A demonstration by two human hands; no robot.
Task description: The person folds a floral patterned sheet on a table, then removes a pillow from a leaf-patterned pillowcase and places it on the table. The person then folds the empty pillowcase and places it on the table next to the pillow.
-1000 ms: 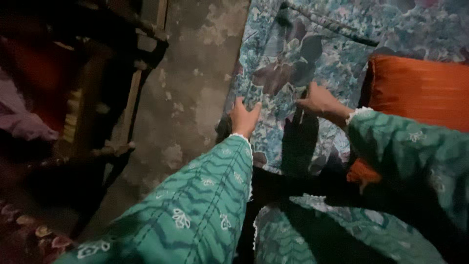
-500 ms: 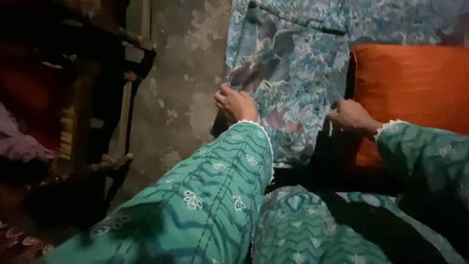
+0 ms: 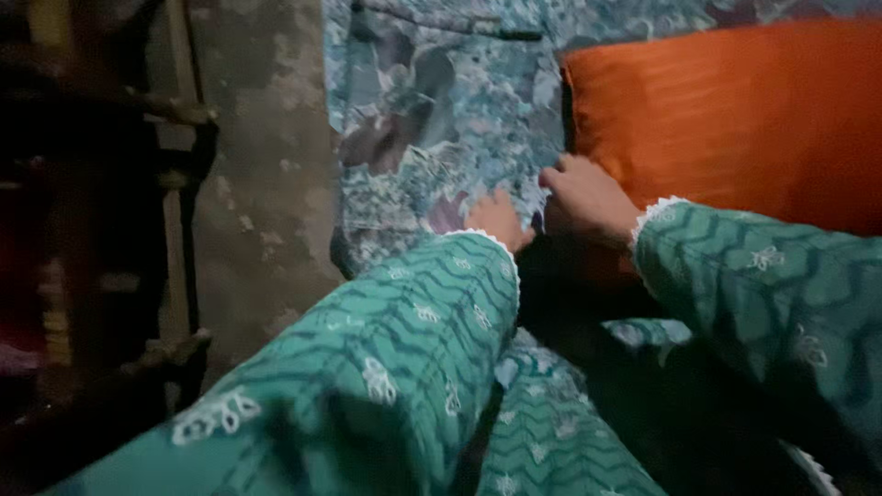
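A blue floral bedsheet (image 3: 441,101) covers the bed ahead of me. My left hand (image 3: 499,219) grips its near edge, fingers closed on the cloth. My right hand (image 3: 583,197) sits close beside it, also closed on the sheet's edge, right at the corner of an orange pillow (image 3: 735,119). Both arms wear green patterned sleeves with white lace cuffs. The scene is dim and blurred.
A grey, patchy concrete floor (image 3: 262,184) lies left of the bed. A dark wooden frame with rungs (image 3: 170,184) stands at the far left. My green patterned clothing (image 3: 542,432) fills the bottom of the view.
My hands have come together on the sheet's edge, the left one moving right toward the right hand. The view has shifted, so the orange pillow now looms larger.
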